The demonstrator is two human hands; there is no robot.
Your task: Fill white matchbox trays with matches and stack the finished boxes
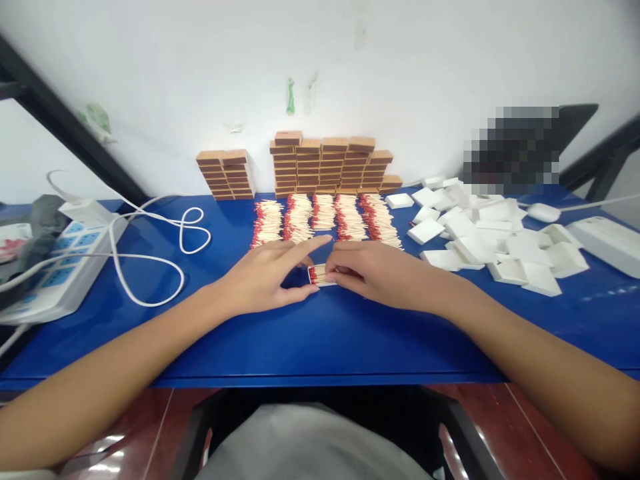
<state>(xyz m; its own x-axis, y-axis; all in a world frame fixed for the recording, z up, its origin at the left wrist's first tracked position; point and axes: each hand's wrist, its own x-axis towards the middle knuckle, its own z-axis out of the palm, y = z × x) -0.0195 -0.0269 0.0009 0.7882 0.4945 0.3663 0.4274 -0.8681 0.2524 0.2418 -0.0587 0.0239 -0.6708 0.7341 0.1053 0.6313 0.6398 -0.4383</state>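
A small white matchbox tray (311, 275) holding red-tipped matches (319, 274) sits on the blue table in front of me. My left hand (275, 272) steadies its left end, thumb at the near corner and index finger stretched out above; the other fingertips are partly hidden behind. Over the tray's right part, my right hand (367, 268) has its fingers bent together on the matches, covering that end. Just beyond both hands lie several rows of loose red-headed matches (300, 217).
Brown matchboxes (320, 163) stand stacked along the wall, with a smaller stack (225, 175) to their left. Many white trays (480, 233) are heaped at right, near a white device (607, 243). A power strip (63, 267) and looping white cable (150, 303) occupy the left.
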